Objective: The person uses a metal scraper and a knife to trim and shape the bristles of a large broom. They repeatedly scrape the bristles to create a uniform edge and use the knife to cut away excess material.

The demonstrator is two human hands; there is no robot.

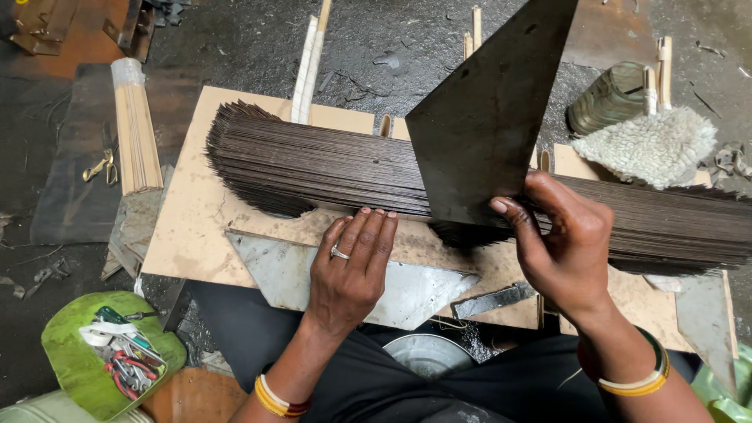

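Observation:
A long bundle of thin dark sticks (pixel 329 168) lies across a pale board (pixel 188 227), fanned out at its left end. My right hand (pixel 568 247) grips the lower corner of a dark triangular metal sheet (pixel 489 110) and holds it upright against the sticks. My left hand (pixel 352 262), with a ring on one finger, lies flat with fingers together, its tips touching the near edge of the bundle. Its palm rests over a grey triangular metal plate (pixel 274 266) lying on the board.
A bundle of pale sticks (pixel 135 129) and scissors (pixel 100 166) lie at the left. A green tray (pixel 66 352) with clips sits at bottom left. A woolly pad (pixel 650 145) and a glass jar (pixel 607 98) stand at upper right. A metal bowl (pixel 427 352) is between my knees.

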